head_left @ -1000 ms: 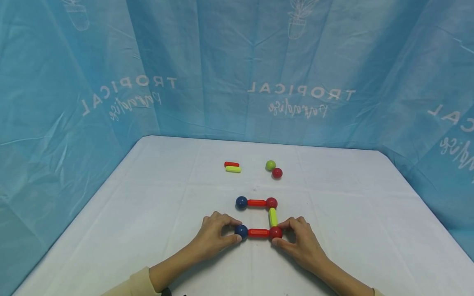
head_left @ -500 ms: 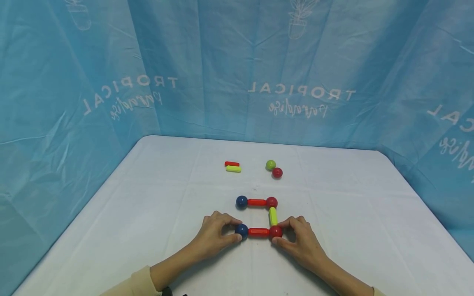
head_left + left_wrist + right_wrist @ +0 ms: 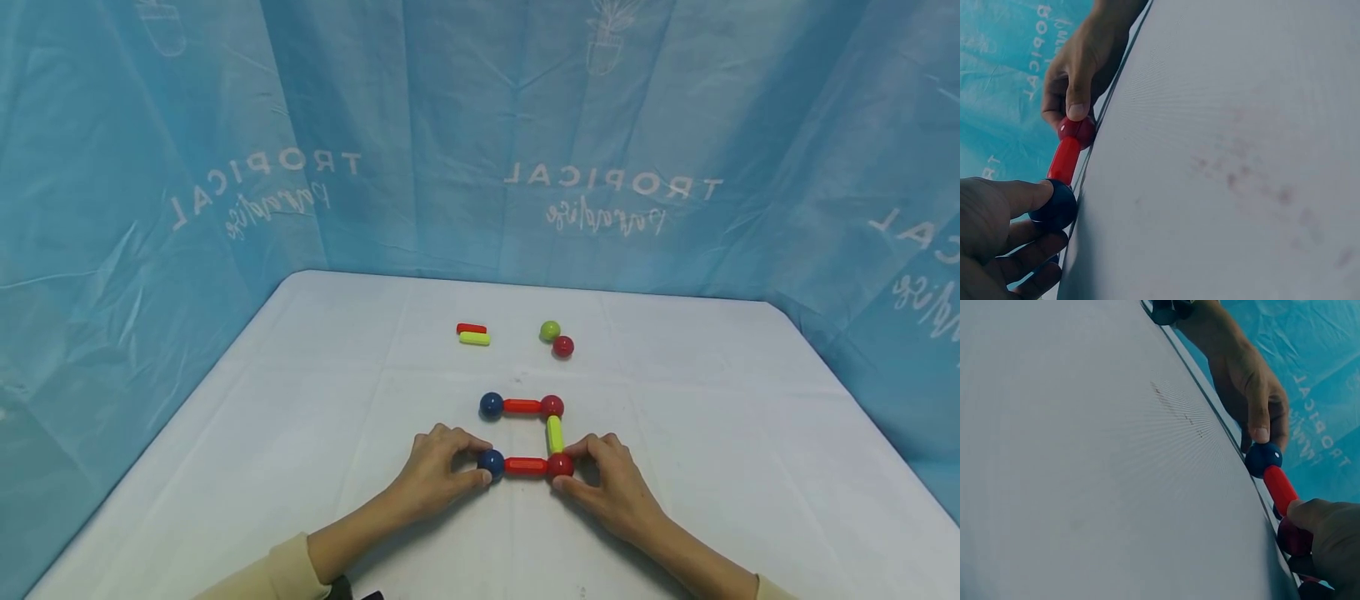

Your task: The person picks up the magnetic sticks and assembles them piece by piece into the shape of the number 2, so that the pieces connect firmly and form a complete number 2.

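My left hand (image 3: 442,471) pinches the near blue ball (image 3: 491,464) between thumb and fingers. On the other end of a short red rod (image 3: 526,467), my right hand (image 3: 611,483) pinches a dark red ball (image 3: 560,466). A yellow rod (image 3: 554,434) runs from that ball back to a second red ball (image 3: 552,406). From there another red rod (image 3: 521,406) leads left to a far blue ball (image 3: 491,405). Together they make three sides of a square, with the left side between the blue balls open. Both wrist views show thumbs on the near balls.
Farther back on the white table (image 3: 337,367) lie a loose red rod (image 3: 472,328) and a yellow rod (image 3: 474,338) side by side. A green ball (image 3: 550,331) and a red ball (image 3: 563,347) sit to their right. A blue curtain (image 3: 450,125) hangs behind.
Both hands keep their hold on the near balls, and the joined pieces keep their shape. The whole head view has shifted very slightly.
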`<state>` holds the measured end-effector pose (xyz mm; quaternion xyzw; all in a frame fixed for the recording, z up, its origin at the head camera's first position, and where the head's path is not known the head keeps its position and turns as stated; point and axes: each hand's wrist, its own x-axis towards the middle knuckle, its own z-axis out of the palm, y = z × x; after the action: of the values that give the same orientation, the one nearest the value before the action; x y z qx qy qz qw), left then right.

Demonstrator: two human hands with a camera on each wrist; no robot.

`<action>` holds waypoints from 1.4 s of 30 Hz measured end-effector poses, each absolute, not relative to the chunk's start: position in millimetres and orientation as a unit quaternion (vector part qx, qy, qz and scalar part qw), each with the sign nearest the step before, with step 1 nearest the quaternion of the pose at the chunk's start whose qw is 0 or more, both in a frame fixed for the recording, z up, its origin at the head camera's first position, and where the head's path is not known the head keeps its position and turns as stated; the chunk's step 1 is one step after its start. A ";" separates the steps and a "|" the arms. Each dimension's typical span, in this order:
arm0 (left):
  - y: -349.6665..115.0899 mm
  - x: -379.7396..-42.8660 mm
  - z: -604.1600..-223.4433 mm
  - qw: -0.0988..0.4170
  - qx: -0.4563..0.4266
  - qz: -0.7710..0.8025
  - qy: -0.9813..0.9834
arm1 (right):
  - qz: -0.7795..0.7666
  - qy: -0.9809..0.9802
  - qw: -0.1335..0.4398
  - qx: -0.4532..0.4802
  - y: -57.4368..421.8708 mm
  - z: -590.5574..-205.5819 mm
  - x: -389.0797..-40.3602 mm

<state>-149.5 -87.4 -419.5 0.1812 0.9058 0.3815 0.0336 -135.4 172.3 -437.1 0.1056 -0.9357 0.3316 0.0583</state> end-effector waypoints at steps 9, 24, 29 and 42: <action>-86.6 -150.7 -420.1 0.041 0.185 0.376 0.907 | 0.332 -0.933 0.065 0.119 177.2 -436.2 -135.0; -87.0 -149.6 -420.9 0.044 0.183 0.371 0.909 | 0.342 -0.927 0.023 0.153 180.7 -431.3 -143.3; -87.6 -149.9 -419.4 0.049 0.181 0.368 0.911 | 0.351 -0.923 0.014 0.158 180.5 -431.3 -144.9; -93.5 -201.4 -390.6 -0.025 0.125 0.377 0.917 | 0.377 -0.911 0.012 0.167 180.6 -432.7 -146.8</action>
<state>-201.4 -93.5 -390.6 0.1252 0.9175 0.3768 -0.0246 -146.8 180.6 -432.7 0.1672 -0.9110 0.3767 0.0124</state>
